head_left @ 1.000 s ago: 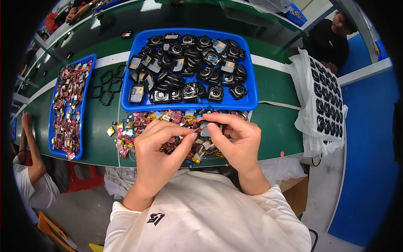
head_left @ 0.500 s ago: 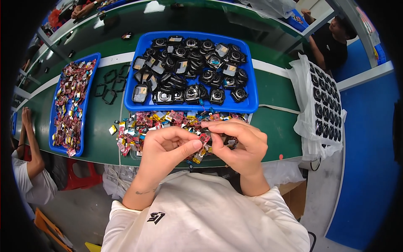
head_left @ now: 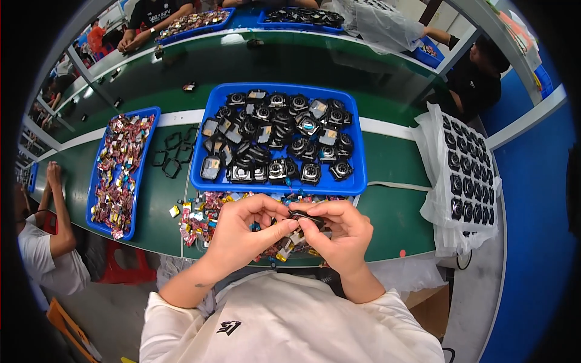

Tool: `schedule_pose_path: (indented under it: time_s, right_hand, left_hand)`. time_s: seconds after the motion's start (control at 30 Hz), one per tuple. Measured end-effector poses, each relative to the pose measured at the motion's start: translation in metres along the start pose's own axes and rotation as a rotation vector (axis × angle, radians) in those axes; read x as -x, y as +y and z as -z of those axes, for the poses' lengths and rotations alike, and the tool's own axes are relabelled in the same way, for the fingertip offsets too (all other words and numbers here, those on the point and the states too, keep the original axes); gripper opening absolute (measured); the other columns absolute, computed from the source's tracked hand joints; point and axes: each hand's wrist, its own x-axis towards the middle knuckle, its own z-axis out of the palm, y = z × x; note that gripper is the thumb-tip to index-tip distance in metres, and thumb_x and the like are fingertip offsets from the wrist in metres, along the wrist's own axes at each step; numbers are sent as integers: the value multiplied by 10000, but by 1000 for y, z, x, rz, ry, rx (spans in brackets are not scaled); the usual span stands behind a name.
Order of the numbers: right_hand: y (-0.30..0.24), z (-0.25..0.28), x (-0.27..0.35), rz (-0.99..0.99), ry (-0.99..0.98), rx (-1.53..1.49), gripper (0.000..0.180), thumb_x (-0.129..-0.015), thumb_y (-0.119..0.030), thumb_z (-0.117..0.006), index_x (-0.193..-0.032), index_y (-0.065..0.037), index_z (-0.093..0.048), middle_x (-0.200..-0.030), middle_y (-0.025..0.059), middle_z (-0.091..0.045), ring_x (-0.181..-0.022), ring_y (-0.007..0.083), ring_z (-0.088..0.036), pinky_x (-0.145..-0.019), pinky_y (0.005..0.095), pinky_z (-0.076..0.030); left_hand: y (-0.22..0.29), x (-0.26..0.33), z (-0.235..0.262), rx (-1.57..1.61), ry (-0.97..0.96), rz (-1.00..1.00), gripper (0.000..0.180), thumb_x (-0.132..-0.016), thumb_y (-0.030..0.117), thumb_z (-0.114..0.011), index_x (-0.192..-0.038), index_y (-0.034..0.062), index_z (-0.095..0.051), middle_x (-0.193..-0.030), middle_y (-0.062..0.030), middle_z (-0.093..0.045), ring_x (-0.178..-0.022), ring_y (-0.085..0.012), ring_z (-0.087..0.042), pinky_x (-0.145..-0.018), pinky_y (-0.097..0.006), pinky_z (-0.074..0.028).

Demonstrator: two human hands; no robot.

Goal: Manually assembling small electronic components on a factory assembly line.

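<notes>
Above a heap of small red, yellow and white electronic parts (head_left: 196, 216), both hands meet at a black watch case (head_left: 301, 215). My left hand (head_left: 251, 228) pinches its near left side, thumb and fingers closed. From the other side my right hand (head_left: 340, 233) grips the same case, thumb tip beside the left thumb. Fingers cover most of the case, so its inside is hidden. Just beyond the heap stands a blue tray (head_left: 330, 184) piled with black watch cases, some with pale panels and some showing round backs.
A narrow blue tray (head_left: 156, 124) of red circuit parts lies at left, beside several black frames (head_left: 172, 160). At right, a plastic-lined tray (head_left: 428, 209) holds rows of watch cases. Co-workers sit at left, far side and far right. Metal posts rise at both sides.
The small red circuit board seen between my left fingertips no longer shows, and both hands now close together on the black case. The view has tilted upward, showing more of the far side.
</notes>
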Motion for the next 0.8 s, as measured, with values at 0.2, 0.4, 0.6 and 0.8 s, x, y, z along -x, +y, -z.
schedule_pose_path:
  time_s: [0.2,0.4,0.6,0.8]
  right_hand:
    - [3,19,-16,6,201,137,276,-771,22,-685,-1030,28,-590,-1078,158,-648,-962,214,-644,-749,296,-550]
    - [18,28,-10,126,241,256,175,-766,35,-656,-937,11,-624,-972,136,-677,-856,205,-649,-725,287,-513]
    - [17,24,-12,53,238,319,104,-757,40,-657,-851,-5,-659,-849,99,-690,-737,199,-645,-691,294,-491]
    - [14,21,-13,58,214,337,81,-771,31,-651,-845,-1,-662,-835,99,-686,-719,183,-639,-665,285,-487]
  left_hand:
    - [33,-103,14,-457,-137,-118,184,-803,202,-713,-836,21,-705,-676,-33,-642,-595,-51,-525,-565,-217,-433]
    - [18,-281,29,-896,183,-49,295,-744,354,-714,-833,74,-737,-793,-64,-706,-774,-191,-665,-724,-315,-509]
    - [-36,-348,12,-1136,168,363,440,-675,326,-760,-1057,122,-680,-1091,-94,-661,-1060,-283,-618,-873,-390,-495]
    - [-45,-342,35,-1245,297,-43,436,-726,387,-699,-1049,94,-679,-1053,-165,-657,-986,-304,-632,-861,-382,-502]
